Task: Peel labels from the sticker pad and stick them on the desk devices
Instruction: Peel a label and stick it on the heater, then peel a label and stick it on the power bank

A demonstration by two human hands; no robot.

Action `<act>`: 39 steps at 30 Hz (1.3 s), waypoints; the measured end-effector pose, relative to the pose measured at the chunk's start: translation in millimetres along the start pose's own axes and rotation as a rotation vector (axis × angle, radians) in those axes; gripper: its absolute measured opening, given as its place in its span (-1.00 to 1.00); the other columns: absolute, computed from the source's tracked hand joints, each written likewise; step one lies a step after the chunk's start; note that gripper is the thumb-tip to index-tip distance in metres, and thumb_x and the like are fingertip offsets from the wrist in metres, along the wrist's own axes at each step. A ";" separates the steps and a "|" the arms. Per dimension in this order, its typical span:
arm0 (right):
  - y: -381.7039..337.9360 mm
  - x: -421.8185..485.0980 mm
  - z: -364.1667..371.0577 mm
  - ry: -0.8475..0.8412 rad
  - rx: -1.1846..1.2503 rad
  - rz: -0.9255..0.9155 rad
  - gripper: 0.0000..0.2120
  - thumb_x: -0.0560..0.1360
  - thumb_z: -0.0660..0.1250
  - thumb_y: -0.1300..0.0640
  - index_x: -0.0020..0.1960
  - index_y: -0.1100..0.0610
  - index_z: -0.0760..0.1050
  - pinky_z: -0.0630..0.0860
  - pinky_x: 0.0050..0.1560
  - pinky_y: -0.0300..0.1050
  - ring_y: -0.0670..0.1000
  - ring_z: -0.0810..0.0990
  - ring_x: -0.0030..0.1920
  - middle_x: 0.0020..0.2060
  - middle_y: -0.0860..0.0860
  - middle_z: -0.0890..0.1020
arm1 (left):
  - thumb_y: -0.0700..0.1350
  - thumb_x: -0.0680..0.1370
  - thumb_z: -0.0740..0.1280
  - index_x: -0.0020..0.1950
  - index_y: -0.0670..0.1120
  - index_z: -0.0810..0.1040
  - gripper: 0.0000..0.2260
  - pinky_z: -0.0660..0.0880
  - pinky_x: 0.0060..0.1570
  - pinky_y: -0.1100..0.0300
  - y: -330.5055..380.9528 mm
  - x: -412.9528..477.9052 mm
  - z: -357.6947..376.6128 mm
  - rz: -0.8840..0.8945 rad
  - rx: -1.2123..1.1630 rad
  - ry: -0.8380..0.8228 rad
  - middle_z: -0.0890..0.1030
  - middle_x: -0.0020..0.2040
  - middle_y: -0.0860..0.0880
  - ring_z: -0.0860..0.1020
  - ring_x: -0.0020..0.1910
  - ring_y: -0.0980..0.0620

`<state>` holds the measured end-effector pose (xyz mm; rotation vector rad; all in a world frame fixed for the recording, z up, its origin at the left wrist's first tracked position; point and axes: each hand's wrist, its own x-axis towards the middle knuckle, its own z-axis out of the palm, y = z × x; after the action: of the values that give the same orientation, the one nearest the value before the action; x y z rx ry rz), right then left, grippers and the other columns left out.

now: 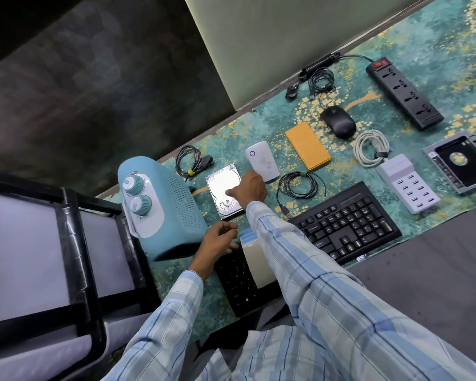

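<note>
Right hand on hard drive, lengthwise away.

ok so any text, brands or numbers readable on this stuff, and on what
No text reads clearly.
Black keyboard: key legends too small.
Power strip: socket markings blurred.
White extender: only a blue ring, no words.
Hard drive: glare, nothing legible.

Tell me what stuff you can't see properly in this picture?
All in the head view:
- Sticker pad: mostly hidden by the right sleeve.
- Any label under the right hand on the hard drive: the hand and glare hide it.
- Second black keyboard: partly covered by the sleeve and a pale block.
- Drive caddy: cut off by the right edge.
</note>
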<state>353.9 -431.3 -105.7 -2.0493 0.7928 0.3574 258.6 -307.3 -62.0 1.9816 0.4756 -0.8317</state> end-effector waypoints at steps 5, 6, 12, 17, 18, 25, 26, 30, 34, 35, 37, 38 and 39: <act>13.4 5.8 -1.1 -0.060 0.084 -0.055 -0.58 0.32 0.65 -0.07 -0.14 0.22 0.56 0.50 -0.29 -0.07 0.18 0.71 -0.13 -0.17 0.17 0.70 | -0.19 0.60 0.29 0.19 -0.15 0.56 -0.82 0.47 -0.24 0.22 -4.5 -3.5 -1.4 0.015 0.055 0.027 0.62 -0.05 -0.07 0.60 -0.22 -0.01; 17.0 3.5 -4.2 -0.085 0.115 -0.081 -0.62 0.35 0.63 -0.05 -0.19 0.20 0.54 0.53 -0.26 -0.06 0.17 0.69 -0.15 -0.22 0.13 0.67 | -0.20 0.59 0.30 0.18 -0.14 0.56 -0.82 0.48 -0.24 0.21 -6.0 -3.3 -0.9 0.024 0.073 0.038 0.62 -0.06 -0.07 0.59 -0.24 0.00; 66.2 -44.9 -46.6 -0.101 0.238 -0.163 -0.94 0.49 0.37 0.14 -0.16 0.08 0.53 0.59 -0.10 0.00 0.08 0.61 -0.13 -0.22 -0.03 0.61 | -0.19 0.45 0.40 0.06 -0.05 0.57 -0.80 0.57 -0.27 0.21 -22.0 -9.2 16.4 0.057 0.117 0.181 0.66 -0.11 -0.10 0.61 -0.27 -0.08; 126.7 -97.4 -75.7 -0.010 0.199 -0.180 -0.92 0.52 0.37 0.16 0.00 0.13 0.53 0.56 -0.08 -0.04 0.06 0.62 -0.10 -0.13 0.02 0.62 | -0.21 0.42 0.47 0.05 -0.07 0.60 -0.77 0.45 -0.20 0.27 -32.7 -17.3 35.9 0.174 0.183 0.297 0.64 -0.09 -0.05 0.57 -0.17 0.03; 135.3 -104.0 -78.2 -0.012 0.186 -0.165 -0.88 0.51 0.40 0.14 0.03 0.12 0.53 0.54 -0.06 -0.07 0.04 0.61 -0.08 -0.10 0.01 0.62 | -0.21 0.41 0.48 0.04 -0.07 0.60 -0.77 0.46 -0.19 0.26 -34.0 -18.8 40.3 0.213 0.192 0.300 0.63 -0.09 -0.03 0.57 -0.16 0.03; 149.9 -113.2 -72.6 -0.066 0.179 -0.084 -0.77 0.48 0.46 0.07 0.08 0.07 0.52 0.46 -0.07 -0.12 0.00 0.60 -0.06 -0.09 -0.04 0.64 | -0.01 0.41 0.50 0.01 0.08 0.57 -0.78 0.53 -0.10 0.10 -41.7 -19.2 61.2 0.268 0.256 0.394 0.60 -0.02 0.02 0.60 -0.15 0.02; 148.3 -111.1 -70.3 -0.079 0.205 -0.057 -0.77 0.46 0.48 0.05 0.06 0.05 0.52 0.51 -0.07 -0.10 0.01 0.62 -0.07 -0.10 -0.04 0.64 | -0.01 0.41 0.50 0.01 0.08 0.57 -0.78 0.53 -0.10 0.11 -40.4 -19.4 63.0 0.256 0.243 0.397 0.60 -0.01 0.02 0.60 -0.16 0.01; 143.5 -100.4 -64.2 -0.175 0.344 0.085 -0.65 0.35 0.59 -0.02 0.05 0.05 0.58 0.65 0.03 0.06 0.06 0.70 -0.05 -0.10 0.03 0.70 | 0.00 0.40 0.50 0.01 0.11 0.59 -0.78 0.54 -0.07 0.11 -39.1 -19.4 65.9 0.266 0.223 0.380 0.61 -0.01 0.02 0.61 -0.09 0.01; 146.4 -91.4 -59.6 -0.321 0.459 0.121 -0.31 0.19 0.60 -0.13 0.09 0.36 0.60 0.65 0.08 0.16 0.16 0.73 -0.06 -0.03 0.34 0.68 | 0.02 0.41 0.49 0.02 0.15 0.64 -0.80 0.53 -0.12 0.13 -38.4 -19.3 66.3 0.292 0.246 0.355 0.61 -0.04 0.05 0.62 -0.14 -0.02; 148.0 -90.5 -58.4 -0.357 0.479 0.109 -0.29 0.18 0.58 -0.16 0.06 0.39 0.57 0.60 -0.03 0.07 0.14 0.70 -0.13 0.00 0.39 0.64 | 0.03 0.41 0.49 0.03 0.15 0.65 -0.80 0.53 -0.12 0.13 -38.4 -18.9 66.3 0.306 0.247 0.349 0.61 -0.04 0.05 0.62 -0.13 -0.04; 148.9 -91.1 -59.2 -0.393 0.493 0.110 -0.34 0.23 0.55 -0.13 0.03 0.41 0.57 0.53 -0.13 0.01 0.09 0.63 -0.21 0.02 0.41 0.64 | 0.02 0.43 0.48 0.04 0.15 0.67 -0.81 0.54 -0.08 0.10 -36.2 -20.6 67.0 0.345 0.251 0.342 0.60 -0.04 0.04 0.61 -0.09 -0.02; 148.2 -92.1 -61.3 -0.403 0.502 0.113 -0.41 0.30 0.55 -0.08 0.04 0.42 0.57 0.52 -0.14 0.00 0.09 0.62 -0.21 0.01 0.40 0.64 | 0.02 0.44 0.48 0.04 0.14 0.67 -0.81 0.55 -0.05 0.08 -34.6 -21.6 67.5 0.363 0.259 0.342 0.60 -0.03 0.03 0.60 -0.06 0.01; 148.2 -92.4 -62.7 -0.407 0.513 0.117 -0.51 0.38 0.54 0.00 0.04 0.41 0.59 0.52 -0.14 0.00 0.09 0.63 -0.20 0.01 0.39 0.66 | 0.02 0.45 0.48 0.05 0.14 0.68 -0.82 0.56 -0.03 0.07 -32.6 -22.4 67.6 0.385 0.270 0.343 0.59 -0.03 0.03 0.59 -0.04 0.04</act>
<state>184.4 -506.0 -116.6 -1.3954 0.6673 0.5525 198.2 -348.6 -89.9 2.3799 0.1658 -0.3262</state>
